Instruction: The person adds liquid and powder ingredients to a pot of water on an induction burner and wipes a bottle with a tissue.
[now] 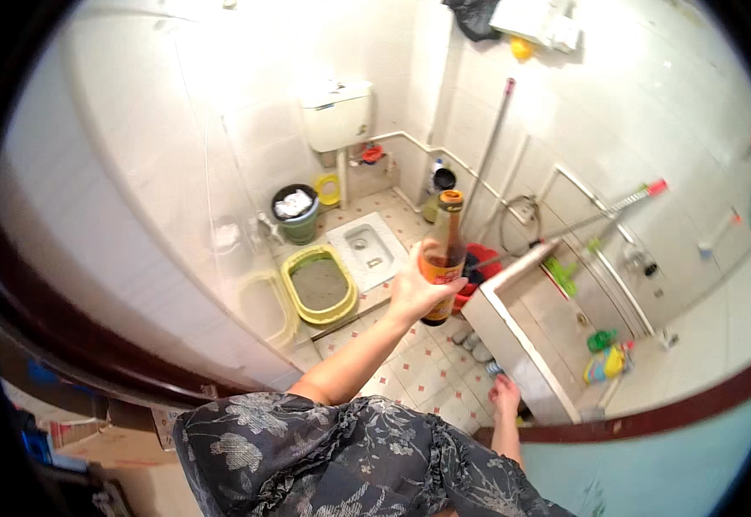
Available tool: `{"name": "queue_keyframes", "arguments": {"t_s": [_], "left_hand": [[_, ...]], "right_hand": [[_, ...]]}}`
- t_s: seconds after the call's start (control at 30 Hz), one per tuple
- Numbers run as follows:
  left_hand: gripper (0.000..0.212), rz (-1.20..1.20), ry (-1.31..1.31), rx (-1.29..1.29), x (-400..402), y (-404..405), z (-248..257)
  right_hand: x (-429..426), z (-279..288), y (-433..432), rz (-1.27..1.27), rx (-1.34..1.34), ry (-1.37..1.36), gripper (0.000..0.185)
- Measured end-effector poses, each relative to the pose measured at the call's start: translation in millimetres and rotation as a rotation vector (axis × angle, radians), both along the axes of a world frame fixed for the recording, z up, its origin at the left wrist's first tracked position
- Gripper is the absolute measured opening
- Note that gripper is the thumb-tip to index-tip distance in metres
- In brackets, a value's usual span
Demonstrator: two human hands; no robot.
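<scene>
In my left hand (417, 287), stretched out in front of me, is a glass bottle (445, 258) with a yellow and red label. The bottle stands nearly upright, its orange cap at the top and dark liquid visible low inside. My thumb and fingers wrap around the labelled part. Lower down, my right hand (505, 394) hangs with loosely curled fingers beside a tiled basin (511, 336). Just above those fingertips shows a small blue and white object (494, 368), too small to name; whether the hand touches it is unclear.
Ahead is a squat toilet (366, 249) below a cistern (338, 116). A yellow litter tray (289, 310) and a lined waste bin (299, 223) stand left of it. Behind the bottle is a red bucket (486, 258). A long-handled pole (495, 136) leans against the wall. A dark doorframe (123, 362) curves at left.
</scene>
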State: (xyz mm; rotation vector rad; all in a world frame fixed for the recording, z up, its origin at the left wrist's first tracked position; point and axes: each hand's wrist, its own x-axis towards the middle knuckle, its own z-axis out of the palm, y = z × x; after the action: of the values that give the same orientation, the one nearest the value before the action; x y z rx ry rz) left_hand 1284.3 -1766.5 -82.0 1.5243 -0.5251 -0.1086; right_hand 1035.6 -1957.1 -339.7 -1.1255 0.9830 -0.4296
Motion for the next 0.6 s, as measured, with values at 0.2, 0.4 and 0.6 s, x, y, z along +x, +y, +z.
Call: {"name": "queue_keyframes", "arguments": {"t_s": [0.2, 0.4, 0.6], "left_hand": [[0.071, 0.453, 0.025, 0.133, 93, 42, -28], [0.062, 0.751, -0.034, 0.092, 170, 80, -33], [0.059, 0.880, 0.005, -0.038, 263, 88, -51]], "right_hand": [[207, 52, -99, 0.289, -0.391, -0.121, 0.027], [424, 127, -100, 0.606, -0.464, -0.352, 0.025], [620, 143, -107, 0.883, -0.672, -0.327, 0.027]]}}
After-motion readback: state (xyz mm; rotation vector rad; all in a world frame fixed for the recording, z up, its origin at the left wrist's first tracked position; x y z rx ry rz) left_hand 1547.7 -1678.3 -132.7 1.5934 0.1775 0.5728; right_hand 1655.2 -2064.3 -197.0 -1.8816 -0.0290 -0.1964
